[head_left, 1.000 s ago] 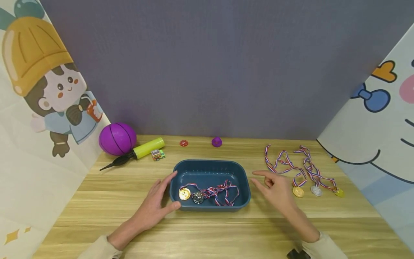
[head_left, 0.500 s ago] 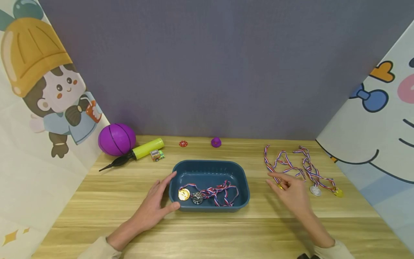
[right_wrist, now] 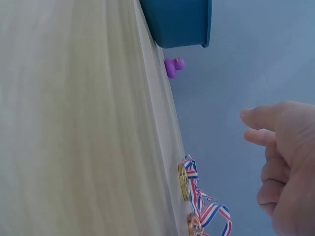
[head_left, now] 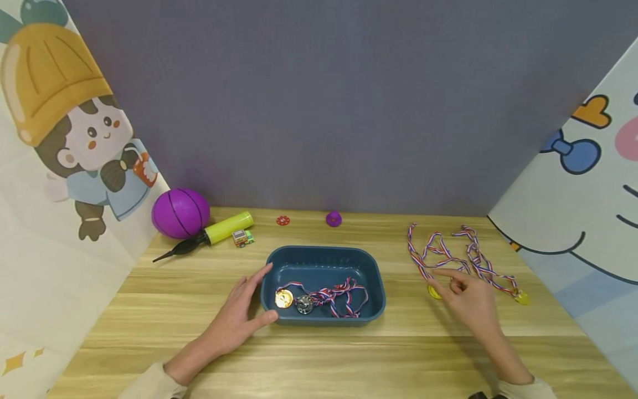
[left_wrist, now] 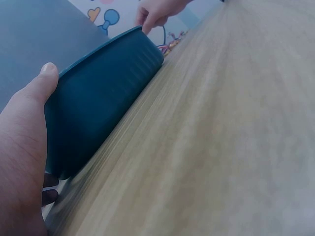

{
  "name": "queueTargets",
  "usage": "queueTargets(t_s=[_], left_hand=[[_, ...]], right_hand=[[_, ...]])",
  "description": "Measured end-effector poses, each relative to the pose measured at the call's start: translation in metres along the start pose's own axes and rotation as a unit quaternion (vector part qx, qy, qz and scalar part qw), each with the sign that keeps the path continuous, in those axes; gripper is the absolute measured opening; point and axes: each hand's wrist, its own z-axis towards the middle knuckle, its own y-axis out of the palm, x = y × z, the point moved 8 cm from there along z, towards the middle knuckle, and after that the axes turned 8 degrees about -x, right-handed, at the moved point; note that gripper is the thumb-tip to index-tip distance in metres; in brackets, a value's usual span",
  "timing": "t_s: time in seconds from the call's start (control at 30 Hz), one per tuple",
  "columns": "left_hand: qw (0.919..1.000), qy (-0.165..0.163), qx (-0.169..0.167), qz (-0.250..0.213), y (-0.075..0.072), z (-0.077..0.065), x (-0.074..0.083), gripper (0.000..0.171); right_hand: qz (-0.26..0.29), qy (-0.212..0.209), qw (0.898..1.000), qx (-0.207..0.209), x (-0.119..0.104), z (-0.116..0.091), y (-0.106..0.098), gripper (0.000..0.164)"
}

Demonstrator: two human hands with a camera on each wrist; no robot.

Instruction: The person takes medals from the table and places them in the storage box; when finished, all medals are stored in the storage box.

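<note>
My left hand (head_left: 231, 321) rests at the left end of a dark blue plastic bin (head_left: 324, 252), its thumb on the near rim and its index finger at the left side. Inside the bin lie a gold medal (head_left: 284, 299) and a dark silvery medal (head_left: 304, 304) with striped ribbons (head_left: 344, 296). My right hand (head_left: 471, 302) hovers over more medals on the table, thumb and index finger extended, holding nothing. A gold medal (head_left: 434, 292) shows beside its thumb, and a yellow medal (head_left: 521, 298) lies to its right. The silver medal is hidden beneath this hand.
At the back left are a purple ball (head_left: 181, 213), a yellow and black hand pump (head_left: 226, 228) and a toy truck (head_left: 242, 238). A red chip (head_left: 283, 220) and a small purple toy (head_left: 334, 219) lie along the back edge, before a grey panel (head_left: 319, 111).
My right hand has moved rightward from beside the bin to over the medals, covering the silver one. The left hand and the bin have stayed in place.
</note>
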Motion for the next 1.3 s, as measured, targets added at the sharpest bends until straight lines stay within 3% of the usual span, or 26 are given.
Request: queueTargets(t_s=[0.3, 0.53, 1.13, 1.3], left_hand=[[1.0000, 0.003, -0.001, -0.001, -0.001, 0.000, 0.002, 0.093], [1.0000, -0.003, 0.001, 0.000, -0.001, -0.001, 0.002, 0.093], [1.0000, -0.003, -0.004, -0.002, 0.000, 0.000, 0.001, 0.092], [1.0000, 0.000, -0.003, -0.002, -0.001, 0.001, 0.002, 0.092]], right_hand=[[-0.046, 0.000, 0.999, -0.012, 0.011, -0.001, -0.004, 0.031], [-0.077, 0.009, 0.996, -0.046, 0.020, -0.001, 0.002, 0.032], [-0.072, 0.078, 0.978, -0.178, 0.051, -0.009, 0.025, 0.043], [-0.052, 0.085, 0.978, -0.186, 0.051, -0.009, 0.027, 0.039]])
